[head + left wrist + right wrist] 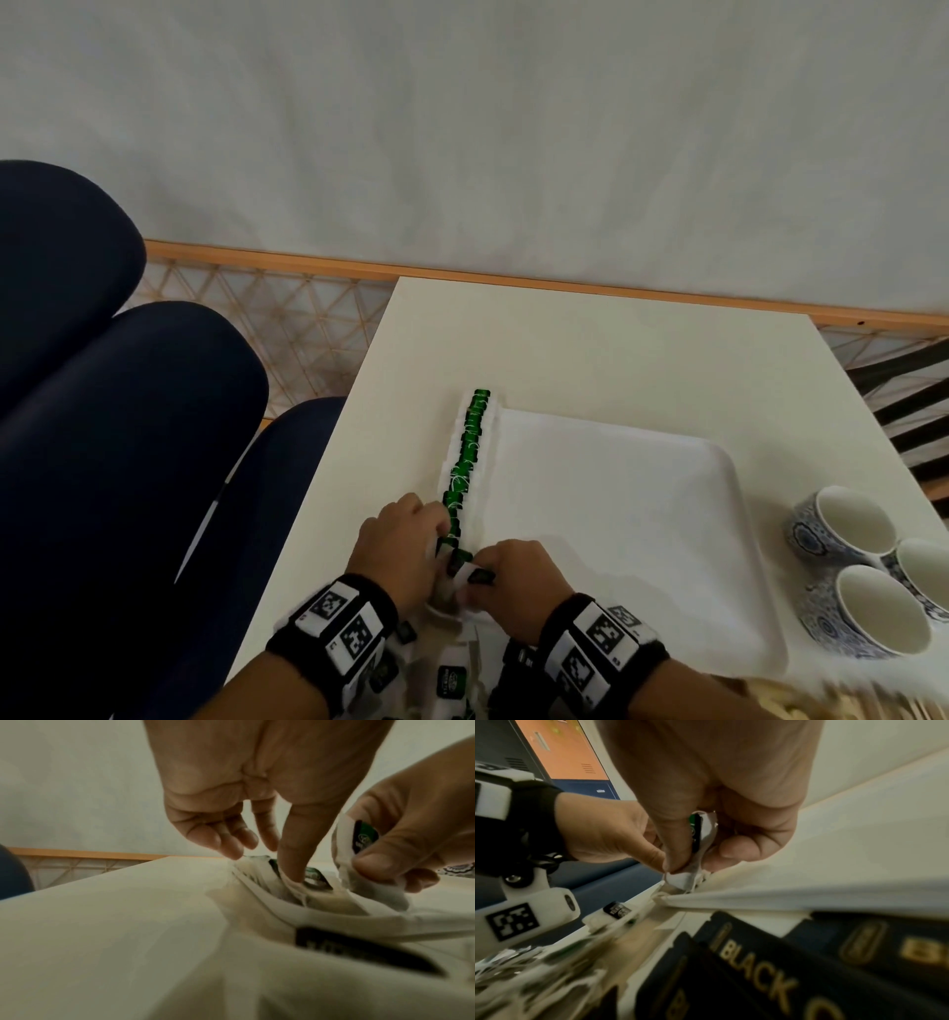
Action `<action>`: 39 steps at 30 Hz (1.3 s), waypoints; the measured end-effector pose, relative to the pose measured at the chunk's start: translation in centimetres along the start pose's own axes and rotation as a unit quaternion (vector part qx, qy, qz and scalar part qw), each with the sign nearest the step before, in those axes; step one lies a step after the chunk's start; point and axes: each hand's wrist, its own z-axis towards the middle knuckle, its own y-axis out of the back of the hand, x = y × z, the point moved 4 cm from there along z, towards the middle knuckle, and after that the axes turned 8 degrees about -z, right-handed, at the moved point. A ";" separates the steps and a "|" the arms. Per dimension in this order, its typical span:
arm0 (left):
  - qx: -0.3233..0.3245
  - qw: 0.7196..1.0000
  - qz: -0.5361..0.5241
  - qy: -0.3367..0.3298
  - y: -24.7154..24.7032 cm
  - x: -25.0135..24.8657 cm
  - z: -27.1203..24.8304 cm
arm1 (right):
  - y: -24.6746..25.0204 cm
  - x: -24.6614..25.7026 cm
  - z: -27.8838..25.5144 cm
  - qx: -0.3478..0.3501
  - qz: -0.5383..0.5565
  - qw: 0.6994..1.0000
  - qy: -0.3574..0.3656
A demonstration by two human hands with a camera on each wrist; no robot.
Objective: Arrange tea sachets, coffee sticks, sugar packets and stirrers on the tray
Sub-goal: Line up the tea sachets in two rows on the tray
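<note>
Right hand pinches one tea sachet between thumb and curled fingers. Left hand, fingers extended downward, presses the sachet row at the tray edge.

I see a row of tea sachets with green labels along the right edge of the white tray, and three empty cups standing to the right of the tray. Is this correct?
Not quite. The row of tea sachets runs along the left edge of the white tray, not the right; the head view shows this. The rest holds: three empty cups stand to the tray's right.
</note>
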 end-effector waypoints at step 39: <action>0.081 0.996 0.025 -0.030 -0.9 2.5 2.3 | -0.8 1.6 0.0 0.021 -0.086 0.995 0.049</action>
